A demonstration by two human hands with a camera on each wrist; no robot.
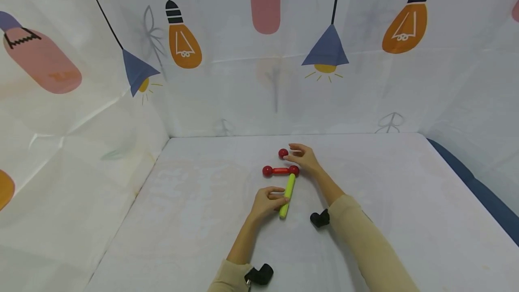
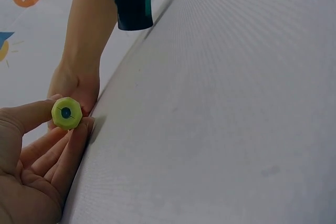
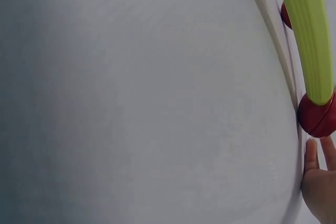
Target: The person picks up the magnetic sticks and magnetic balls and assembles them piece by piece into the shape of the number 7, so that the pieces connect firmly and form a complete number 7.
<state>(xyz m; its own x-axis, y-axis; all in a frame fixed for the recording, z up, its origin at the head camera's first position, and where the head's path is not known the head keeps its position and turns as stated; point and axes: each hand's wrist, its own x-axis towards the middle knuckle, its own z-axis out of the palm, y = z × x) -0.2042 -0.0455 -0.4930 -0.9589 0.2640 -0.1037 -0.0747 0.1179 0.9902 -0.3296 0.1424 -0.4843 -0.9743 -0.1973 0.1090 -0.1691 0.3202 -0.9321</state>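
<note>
My left hand (image 1: 267, 203) pinches a yellow-green rod (image 1: 288, 193) between thumb and fingers. In the left wrist view, the end of the rod (image 2: 66, 113) faces the camera, ridged round its side with a dark centre. The rod's far end meets a red ball (image 1: 293, 170); a short red rod (image 1: 280, 171) links that ball to another red ball (image 1: 267, 171) on the left. Beyond them, my right hand (image 1: 305, 158) has loosely spread fingers beside a separate red ball (image 1: 283, 153), thumb tip right at its edge. That ball is hidden behind others in the right wrist view.
All pieces lie on a white table (image 1: 194, 220). A white sheet (image 1: 227, 89) printed with lamps and bulbs rises behind its far edge and at the left. Black wrist cameras (image 1: 320, 218) sit at both sleeves. Something dark blue (image 1: 474, 188) runs along the right edge.
</note>
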